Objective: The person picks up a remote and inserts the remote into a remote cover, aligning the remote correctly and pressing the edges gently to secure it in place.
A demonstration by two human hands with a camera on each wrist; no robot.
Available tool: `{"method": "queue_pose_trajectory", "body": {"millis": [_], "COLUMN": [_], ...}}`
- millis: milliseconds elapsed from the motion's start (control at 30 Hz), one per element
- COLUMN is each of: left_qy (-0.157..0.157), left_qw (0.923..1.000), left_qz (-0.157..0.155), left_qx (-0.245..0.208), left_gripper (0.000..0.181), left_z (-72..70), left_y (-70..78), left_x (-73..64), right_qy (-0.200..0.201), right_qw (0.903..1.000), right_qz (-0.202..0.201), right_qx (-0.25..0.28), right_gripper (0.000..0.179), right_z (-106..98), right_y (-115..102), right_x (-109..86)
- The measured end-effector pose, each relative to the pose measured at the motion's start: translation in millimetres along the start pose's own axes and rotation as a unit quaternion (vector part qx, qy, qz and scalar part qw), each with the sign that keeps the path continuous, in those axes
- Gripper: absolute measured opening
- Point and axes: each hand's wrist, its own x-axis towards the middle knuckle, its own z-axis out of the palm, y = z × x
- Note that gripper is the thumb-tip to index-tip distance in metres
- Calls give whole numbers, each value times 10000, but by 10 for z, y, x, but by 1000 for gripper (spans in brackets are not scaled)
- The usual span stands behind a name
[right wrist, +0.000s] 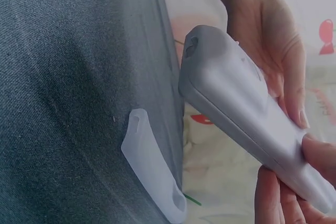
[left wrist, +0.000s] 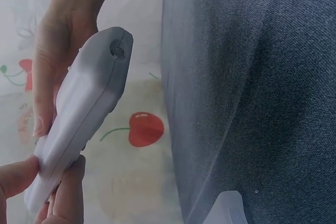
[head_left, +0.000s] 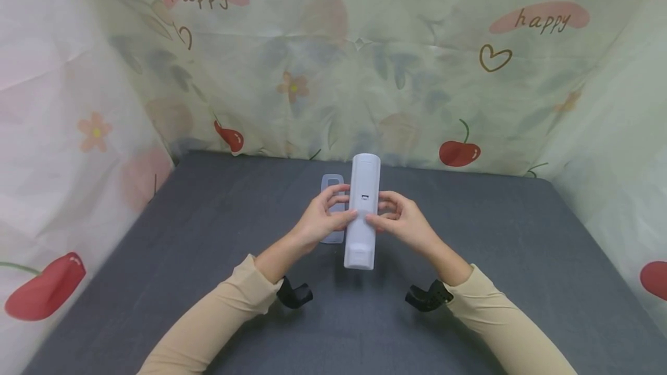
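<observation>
A white remote control (head_left: 366, 172) is held up over the table, its plain back with a small latch mark turned toward the head camera. My left hand (head_left: 319, 219) grips its left edge, thumb on the back and fingers around the side. From the opposite edge my right hand (head_left: 406, 221) grips it in the same way. Both wrist views show the end of the remote (left wrist: 86, 95) with a small round recess. Partly behind the left hand, a translucent remote cover (right wrist: 149, 169) lies on the table, apart from the remote.
The dark grey cloth-covered table (head_left: 250, 201) spreads around the hands. Curtains (head_left: 323, 97) printed with cherries and hearts enclose its back and sides. A black wrist mount (head_left: 295, 294) sits at the left cuff and another black mount (head_left: 428, 297) at the right cuff.
</observation>
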Motion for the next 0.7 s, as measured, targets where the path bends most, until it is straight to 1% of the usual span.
{"method": "queue_pose_trajectory", "body": {"millis": [133,367,433,600,700], "left_qy": [16,120,107,48,174], "left_qw": [10000,9998,9998,9997,9995], "left_qz": [24,-6,-15,22,-15], "left_qx": [42,135,163,230,264], "left_gripper": [58,53,52,47,44], "left_z": [7,5,-6,-76,-155], "left_y": [-5,-2,-1,-3,-13], "left_x": [-2,1,9,49,100], "right_qy": [11,115,139,176,235], "right_qw": [9999,9997,9996,9993,9991], "right_qz": [130,125,140,198,238], "right_qx": [-70,-176,-195,-253,-275], "right_gripper": [54,54,54,54,55], "right_z": [2,15,18,12,6], "right_y": [9,42,44,38,35], "right_x": [8,23,25,24,25]}}
